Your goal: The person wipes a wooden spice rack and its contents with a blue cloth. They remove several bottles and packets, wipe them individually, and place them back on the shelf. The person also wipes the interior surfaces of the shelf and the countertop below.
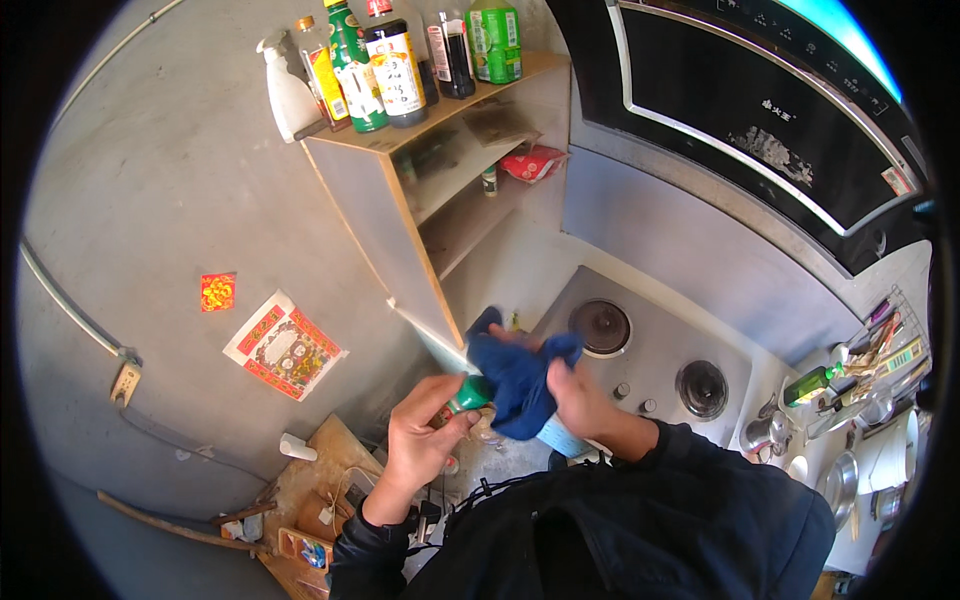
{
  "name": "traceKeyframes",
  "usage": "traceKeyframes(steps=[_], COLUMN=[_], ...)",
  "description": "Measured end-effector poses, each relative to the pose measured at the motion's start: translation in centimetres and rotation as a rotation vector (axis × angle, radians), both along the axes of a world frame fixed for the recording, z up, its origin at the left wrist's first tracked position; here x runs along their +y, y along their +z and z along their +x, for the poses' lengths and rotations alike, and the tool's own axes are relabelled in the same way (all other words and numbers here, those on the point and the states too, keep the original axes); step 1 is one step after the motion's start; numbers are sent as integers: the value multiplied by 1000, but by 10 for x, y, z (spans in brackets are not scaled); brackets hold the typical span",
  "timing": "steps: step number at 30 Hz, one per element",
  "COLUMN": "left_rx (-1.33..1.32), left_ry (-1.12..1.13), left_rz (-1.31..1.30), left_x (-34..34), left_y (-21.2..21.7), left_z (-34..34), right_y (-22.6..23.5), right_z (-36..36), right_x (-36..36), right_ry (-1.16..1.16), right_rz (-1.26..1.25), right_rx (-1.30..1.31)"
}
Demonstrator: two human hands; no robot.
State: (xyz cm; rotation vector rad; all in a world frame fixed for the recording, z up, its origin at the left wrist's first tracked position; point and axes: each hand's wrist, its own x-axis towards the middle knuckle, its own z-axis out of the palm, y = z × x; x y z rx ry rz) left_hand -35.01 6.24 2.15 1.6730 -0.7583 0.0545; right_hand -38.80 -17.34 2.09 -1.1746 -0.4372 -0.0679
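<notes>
Kitchen shelf unit (375, 210) stands left of the two-burner cooktop (652, 345). Left hand (425, 430): fingers closed around a small green container (467, 394), at the left edge of the bunched navy cloth (522, 388) gripped by the right hand (585, 405). Handling appears underway, neither item set down; the remaining work cannot be determined.

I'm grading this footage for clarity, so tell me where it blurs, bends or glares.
Head view: the blue cloth and right hand look smeared, probably by motion; head view: the range hood appears bowed near the round black rim; head view: a washed-out cyan glow sits at upper right; head view: the bottles atop the cabinet look fairly crisp.
</notes>
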Motion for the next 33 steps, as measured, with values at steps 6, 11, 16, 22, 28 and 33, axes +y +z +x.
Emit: traceKeyframes(steps=[6, 11, 16, 22, 28, 33], left_rx=[-217, -377, -224, -314, -611, -337], left_ry=[-89, -180, -223, 25, 54, 4], left_rz=[142, 184, -11, 119, 170, 4], left_x=[5, 9, 6, 2, -5, -1], left_y=[1, -9, -7, 3, 12, -1], left_z=[-4, -6, -16, -16, -17, -18], right_y=[-1, -4, -18, -1, -1, -19], right_z=[-12, -9, 0, -23, -28, -13], right_x=[28, 25, 23, 28, 33, 27], right_ry=[-186, -55, -63, -47, -113, -122], right_rz=[-602, -310, -83, -295, -163, 139], right_rx=[-377, 131, 337, 66, 198, 499])
